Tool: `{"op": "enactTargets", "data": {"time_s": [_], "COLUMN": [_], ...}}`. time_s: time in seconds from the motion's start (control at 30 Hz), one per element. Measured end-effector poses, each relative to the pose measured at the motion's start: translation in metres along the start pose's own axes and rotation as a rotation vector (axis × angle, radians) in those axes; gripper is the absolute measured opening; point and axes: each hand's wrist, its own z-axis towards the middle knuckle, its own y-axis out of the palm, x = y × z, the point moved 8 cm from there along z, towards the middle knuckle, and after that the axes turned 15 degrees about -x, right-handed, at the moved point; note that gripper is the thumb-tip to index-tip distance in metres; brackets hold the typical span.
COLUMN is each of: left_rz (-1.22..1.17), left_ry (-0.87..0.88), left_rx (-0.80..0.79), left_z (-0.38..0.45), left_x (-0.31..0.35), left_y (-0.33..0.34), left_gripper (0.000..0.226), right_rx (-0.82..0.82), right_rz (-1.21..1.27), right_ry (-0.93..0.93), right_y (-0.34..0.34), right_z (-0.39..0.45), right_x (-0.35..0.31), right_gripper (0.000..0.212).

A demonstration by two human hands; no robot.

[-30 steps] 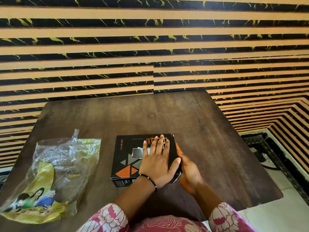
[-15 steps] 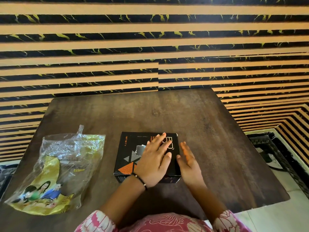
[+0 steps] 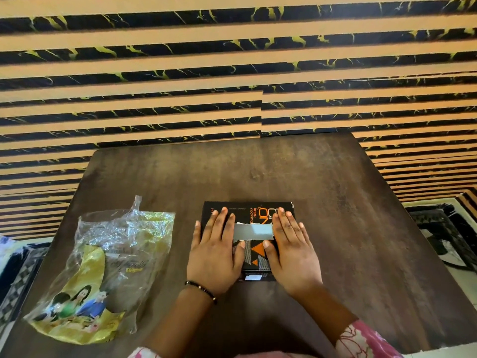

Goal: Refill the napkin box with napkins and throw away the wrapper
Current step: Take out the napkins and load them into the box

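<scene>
A black napkin box (image 3: 254, 257) with orange triangles lies flat on the dark wooden table (image 3: 335, 215). A torn rectangular slot in its top shows pale napkin (image 3: 253, 231). My left hand (image 3: 215, 250) lies flat on the left part of the lid, fingers straight. My right hand (image 3: 290, 250) lies flat on the right part, fingers straight too. To the left rests the empty clear and yellow plastic wrapper (image 3: 103, 275), crumpled and untouched.
The table's back edge meets a striped black and tan wall (image 3: 232, 73). A patterned black and white rug (image 3: 444, 233) covers the floor off the table's right side. Patterned fabric (image 3: 15, 270) shows at the left edge.
My left hand slid from the lid's middle to its left side. My right hand came off the box's right edge and now lies flat on top, which uncovers the slot.
</scene>
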Motion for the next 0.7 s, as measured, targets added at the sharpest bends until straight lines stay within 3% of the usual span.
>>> {"op": "enactTargets", "data": {"time_s": [0.3, 0.5, 0.7], "left_rz": [-0.054, -0.057, -0.075], "left_ry": [-0.007, -0.004, -0.017], "left_rx": [0.0, 0.014, 0.045], "left_z": [0.106, 0.184, 0.24], "left_x": [0.005, -0.003, -0.016], "left_y": [-0.019, -0.032, -0.042], "left_gripper": [0.068, 0.067, 0.06], "right_rx": [-0.06, -0.064, -0.044], "right_rz": [0.068, 0.115, 0.125], "right_ry": [-0.045, -0.04, -0.041], "right_y": [-0.03, -0.049, -0.058], "right_z": [0.106, 0.182, 0.241], "right_x": [0.036, 0.054, 0.061], "right_gripper": [0.075, 0.059, 0.057]}}
